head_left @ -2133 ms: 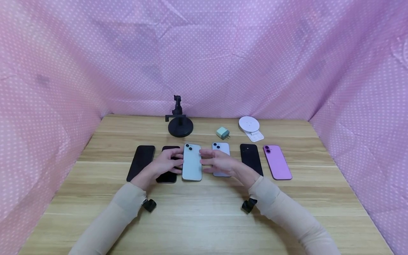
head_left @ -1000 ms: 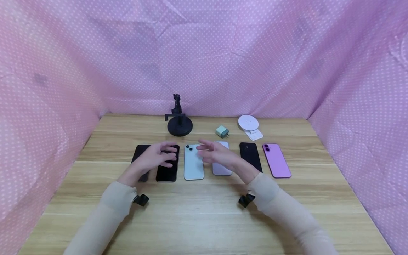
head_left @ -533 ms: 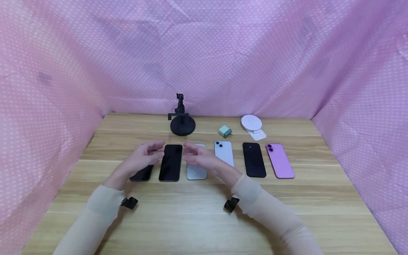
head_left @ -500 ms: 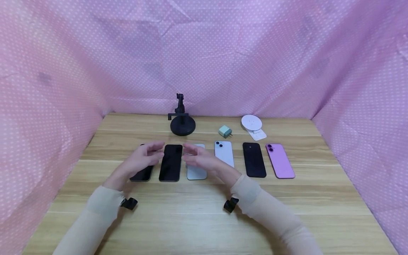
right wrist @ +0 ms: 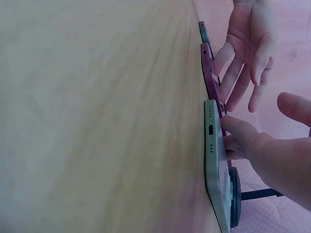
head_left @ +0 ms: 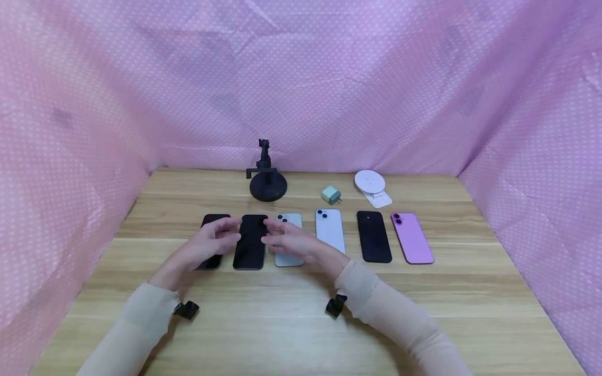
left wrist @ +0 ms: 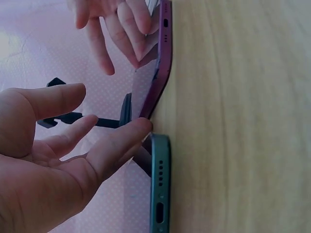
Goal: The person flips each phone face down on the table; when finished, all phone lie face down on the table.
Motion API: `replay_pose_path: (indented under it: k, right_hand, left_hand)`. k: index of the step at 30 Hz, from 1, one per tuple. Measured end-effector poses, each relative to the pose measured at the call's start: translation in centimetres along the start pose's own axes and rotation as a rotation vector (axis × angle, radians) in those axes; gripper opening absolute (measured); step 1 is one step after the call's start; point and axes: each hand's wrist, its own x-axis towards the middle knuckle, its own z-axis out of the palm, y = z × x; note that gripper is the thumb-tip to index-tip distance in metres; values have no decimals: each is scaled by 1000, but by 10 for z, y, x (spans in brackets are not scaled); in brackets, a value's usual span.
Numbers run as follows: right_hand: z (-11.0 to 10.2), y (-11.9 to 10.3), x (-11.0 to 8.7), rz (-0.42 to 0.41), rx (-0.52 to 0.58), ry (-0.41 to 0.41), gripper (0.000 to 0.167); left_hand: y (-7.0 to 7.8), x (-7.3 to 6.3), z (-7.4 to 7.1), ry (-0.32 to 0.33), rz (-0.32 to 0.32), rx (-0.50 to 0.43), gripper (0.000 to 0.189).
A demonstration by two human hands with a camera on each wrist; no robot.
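Observation:
In the head view, a black-screened phone (head_left: 250, 245) lies face up between my two hands; its edge shows purple in the left wrist view. My left hand (head_left: 207, 243) reaches across the leftmost phone (head_left: 212, 261), whose green edge (left wrist: 161, 179) shows at that wrist. Its relaxed fingers come to the middle phone's left side. From the right, my right hand (head_left: 296, 241) extends over a pale green phone (head_left: 288, 260), partly covering it. Those fingertips are right at the right side of the black-screened phone. Neither hand grips anything.
Further right in the row lie a white phone (head_left: 330, 230), a black phone (head_left: 374, 237) and a pink-purple phone (head_left: 413, 238). Behind them stand a black phone stand (head_left: 268, 186), a green charger plug (head_left: 331, 195) and a white disc (head_left: 369, 181) over a small card.
Both hands have shifted left, from around the pale green phone to around the black-screened one. In the last half second they came slightly lower, and the pale green phone's cameras are uncovered.

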Motion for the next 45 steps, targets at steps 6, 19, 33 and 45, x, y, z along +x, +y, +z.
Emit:
replay_pose_path:
  k: [6,19,33,45]
  right_hand:
    - [-1,2,2,18,28,12,68]
    - [2,5,4,14,58,16,68]
    - [1,5,4,25,85,12,68]
    - [-6,4,2,55,261,-16,65]
  left_hand:
    - [-3,1,2,-9,19,-25,58]
    - [-6,0,2,-8,-4,-24,56]
    - [-10,4,4,7,-46,-7,54]
    - [-9,3,5,2,-39,23,54]
